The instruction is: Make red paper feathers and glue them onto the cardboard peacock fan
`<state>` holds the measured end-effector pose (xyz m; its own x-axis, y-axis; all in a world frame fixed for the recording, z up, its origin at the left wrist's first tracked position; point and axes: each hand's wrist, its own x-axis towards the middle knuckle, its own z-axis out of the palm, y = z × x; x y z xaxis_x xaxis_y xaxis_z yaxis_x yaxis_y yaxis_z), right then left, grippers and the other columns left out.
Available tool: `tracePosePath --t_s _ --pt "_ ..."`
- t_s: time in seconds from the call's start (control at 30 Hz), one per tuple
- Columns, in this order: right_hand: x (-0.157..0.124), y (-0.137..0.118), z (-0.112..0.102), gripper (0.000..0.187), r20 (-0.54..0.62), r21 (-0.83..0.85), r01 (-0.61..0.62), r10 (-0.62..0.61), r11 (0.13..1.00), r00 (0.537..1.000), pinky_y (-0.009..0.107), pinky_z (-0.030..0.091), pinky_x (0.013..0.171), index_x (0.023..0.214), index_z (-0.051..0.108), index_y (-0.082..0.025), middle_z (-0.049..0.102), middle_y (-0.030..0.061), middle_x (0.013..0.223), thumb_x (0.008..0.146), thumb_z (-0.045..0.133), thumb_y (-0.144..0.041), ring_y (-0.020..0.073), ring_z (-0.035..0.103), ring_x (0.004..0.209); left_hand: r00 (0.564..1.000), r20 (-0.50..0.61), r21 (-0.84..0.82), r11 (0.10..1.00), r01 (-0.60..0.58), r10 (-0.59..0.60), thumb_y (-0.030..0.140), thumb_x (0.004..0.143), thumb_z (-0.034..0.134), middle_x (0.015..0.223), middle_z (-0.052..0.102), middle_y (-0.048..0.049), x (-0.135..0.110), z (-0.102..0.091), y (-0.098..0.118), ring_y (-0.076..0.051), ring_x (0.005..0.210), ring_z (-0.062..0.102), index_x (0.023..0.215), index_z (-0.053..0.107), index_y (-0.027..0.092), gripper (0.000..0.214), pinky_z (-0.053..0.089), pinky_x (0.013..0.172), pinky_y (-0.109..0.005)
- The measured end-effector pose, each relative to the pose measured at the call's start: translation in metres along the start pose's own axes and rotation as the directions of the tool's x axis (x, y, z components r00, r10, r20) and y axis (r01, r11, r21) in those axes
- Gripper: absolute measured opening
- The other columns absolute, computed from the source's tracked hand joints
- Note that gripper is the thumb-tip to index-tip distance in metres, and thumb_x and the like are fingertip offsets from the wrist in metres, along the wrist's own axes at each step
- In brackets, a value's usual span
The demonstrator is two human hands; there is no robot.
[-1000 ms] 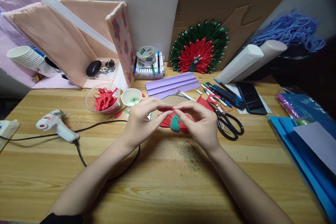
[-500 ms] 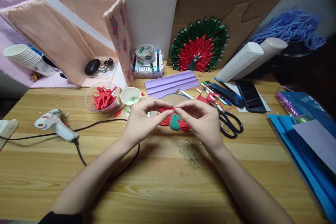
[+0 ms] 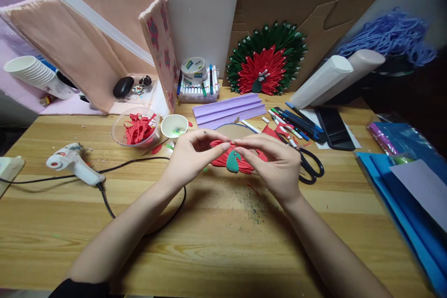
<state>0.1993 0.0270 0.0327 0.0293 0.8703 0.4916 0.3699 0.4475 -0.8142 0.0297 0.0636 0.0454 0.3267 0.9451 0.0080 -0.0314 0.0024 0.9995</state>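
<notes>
My left hand [image 3: 193, 151] and my right hand [image 3: 275, 160] meet fingertip to fingertip over the middle of the table. Thumb and forefinger of each are pinched on what looks like a small red paper petal [image 3: 232, 142], mostly covered by the fingertips. Just below them lies a peacock craft [image 3: 247, 167] of layered red paper petals, with a green bird-shaped body [image 3: 232, 162] at its front. Behind my hands a round brown cardboard disc [image 3: 228, 129] shows in part.
At left lie a white glue gun [image 3: 75, 164] with a looping black cord, a tub of red scraps [image 3: 138, 130] and a paper cup [image 3: 173, 125]. Black scissors [image 3: 310, 165] and pens [image 3: 296, 123] are at right. Behind stands a finished red-green peacock [image 3: 267, 60].
My right hand has shifted slightly to the right, its fingers drawing a little away from the left fingertips. The left hand stays nearly in place. The view has tilted slightly.
</notes>
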Motion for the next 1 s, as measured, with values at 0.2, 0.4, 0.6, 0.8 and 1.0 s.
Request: tracePosePath --t_s 0.2,0.4,0.6,0.8,1.0 --pt "0.000 -0.005 -0.001 0.012 0.015 -0.058 -0.002 0.003 0.998 1.000 0.032 0.054 0.071 0.087 0.073 -0.024 0.073 0.0022 0.083 0.079 0.067 -0.017 0.0172 0.067 0.076 1.000 -0.001 0.001 1.000 0.010 -0.010 0.024 0.069 0.075 0.080 0.073 -0.0046 -0.002 0.002 0.002 -0.013 0.071 0.067 0.078 0.068 0.014 0.015 0.056 0.067 -0.023" --pt "-0.001 -0.003 0.000 0.010 0.013 -0.081 0.019 -0.018 0.997 1.000 0.032 0.053 0.073 0.084 0.070 -0.023 0.072 0.0014 0.081 0.081 0.064 -0.016 0.0165 0.066 0.076 1.000 -0.003 0.014 1.000 0.015 -0.015 0.026 0.067 0.076 0.080 0.073 -0.0052 -0.002 0.003 0.003 -0.014 0.071 0.067 0.078 0.069 0.014 0.017 0.056 0.067 -0.025" --pt "-0.001 -0.001 0.003 0.005 0.041 -0.054 -0.008 0.010 0.998 0.999 0.030 0.053 0.070 0.085 0.065 -0.020 0.068 0.0019 0.081 0.082 0.062 -0.017 0.0153 0.064 0.076 0.999 0.005 0.010 0.999 0.034 -0.034 0.029 0.067 0.076 0.082 0.072 -0.0055 -0.002 0.001 0.002 -0.015 0.072 0.067 0.081 0.069 0.014 0.021 0.055 0.067 -0.025" --pt "0.000 0.002 0.008 0.006 0.050 -0.102 0.020 -0.015 0.995 0.999 0.029 0.049 0.072 0.086 0.059 -0.021 0.063 0.0021 0.082 0.086 0.056 -0.016 0.0150 0.060 0.078 0.998 -0.036 -0.033 0.998 0.054 -0.055 0.034 0.070 0.074 0.085 0.071 -0.0058 0.002 -0.003 0.001 -0.014 0.075 0.067 0.086 0.068 0.014 0.026 0.054 0.072 -0.026" --pt "0.000 0.007 0.014 0.006 0.024 -0.198 0.071 -0.067 0.978 0.997 0.030 0.047 0.071 0.089 0.056 -0.022 0.062 0.0021 0.082 0.088 0.053 -0.017 0.0159 0.058 0.078 0.998 -0.015 0.046 0.997 0.069 -0.068 0.041 0.075 0.068 0.067 0.066 -0.0027 0.003 -0.003 0.004 -0.013 0.065 0.062 0.071 0.065 0.014 0.027 0.051 0.066 -0.024"
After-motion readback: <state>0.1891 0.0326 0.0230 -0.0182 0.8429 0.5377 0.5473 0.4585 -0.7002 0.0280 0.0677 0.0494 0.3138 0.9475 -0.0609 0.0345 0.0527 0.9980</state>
